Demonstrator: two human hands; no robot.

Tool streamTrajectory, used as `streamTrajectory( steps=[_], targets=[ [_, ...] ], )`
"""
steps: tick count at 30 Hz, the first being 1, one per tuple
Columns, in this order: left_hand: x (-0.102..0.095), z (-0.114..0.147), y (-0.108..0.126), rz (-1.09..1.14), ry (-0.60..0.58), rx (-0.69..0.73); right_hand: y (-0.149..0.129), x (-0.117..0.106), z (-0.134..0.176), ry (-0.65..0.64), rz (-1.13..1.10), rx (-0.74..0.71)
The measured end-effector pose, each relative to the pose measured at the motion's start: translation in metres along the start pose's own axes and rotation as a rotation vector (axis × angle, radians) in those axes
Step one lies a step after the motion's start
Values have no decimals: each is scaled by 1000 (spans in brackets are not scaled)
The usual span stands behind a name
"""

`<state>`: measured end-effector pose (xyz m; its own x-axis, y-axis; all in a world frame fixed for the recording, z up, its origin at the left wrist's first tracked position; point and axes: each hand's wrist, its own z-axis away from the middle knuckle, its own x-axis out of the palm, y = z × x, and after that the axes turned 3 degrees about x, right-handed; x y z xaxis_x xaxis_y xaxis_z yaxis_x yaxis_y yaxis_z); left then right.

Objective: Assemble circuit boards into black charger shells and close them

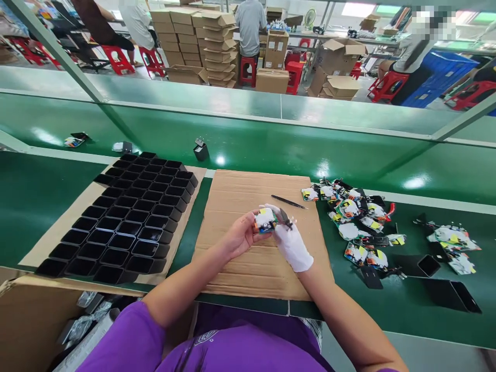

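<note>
Purple shirt (240, 352) cloth fills the near edge. At left, black casings (128, 227) stand in rows, too dark for me to tell whether any is filled. Mid-desk (422, 316), above a cardboard sheet (236, 194), the bare left hand (241, 233) pinches one circuit board (264, 219), white-coated with a yellow patch; the gloved right hand (289, 240) grips its darker right end. Farther right, many loose boards (349, 209) lie heaped, uncased, so plenty seems left.
</note>
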<state>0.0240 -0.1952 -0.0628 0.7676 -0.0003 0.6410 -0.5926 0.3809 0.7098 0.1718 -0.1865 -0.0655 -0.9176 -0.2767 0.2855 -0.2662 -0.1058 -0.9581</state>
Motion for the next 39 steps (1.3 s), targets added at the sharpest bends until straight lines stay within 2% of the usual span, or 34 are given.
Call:
streamTrajectory(
  steps=[8,12,16,18,21,24,27,28,30,32,36,39],
  targets=[
    [0,-4,0,-180,-11,54,8,3,-7,75,-307,232],
    [-7,-9,2,-275,13,102,13,3,-9,70,-330,281],
    [-15,-14,6,-404,-28,124,15,0,-9,63,-322,301],
    [-20,-15,12,-565,-7,226,15,-3,-10,95,-340,307],
    [-29,-14,29,-1021,200,473,15,-7,-12,162,-375,334],
    [-38,-11,53,-1337,453,606,14,-6,-12,212,-397,342],
    [-48,-10,83,-1452,617,648,14,-3,-12,247,-427,341],
    [-51,-12,93,-1514,689,648,13,-3,-12,252,-437,341],
    [-58,-17,111,-1703,905,611,12,-2,-12,258,-456,347],
    [-66,-25,125,-1746,1029,582,12,-1,-12,257,-471,352],
    [-78,-36,139,-1737,1080,582,11,-2,-12,214,-475,322],
    [-76,-37,138,-1756,994,676,10,-2,-12,182,-475,296]
  ],
)
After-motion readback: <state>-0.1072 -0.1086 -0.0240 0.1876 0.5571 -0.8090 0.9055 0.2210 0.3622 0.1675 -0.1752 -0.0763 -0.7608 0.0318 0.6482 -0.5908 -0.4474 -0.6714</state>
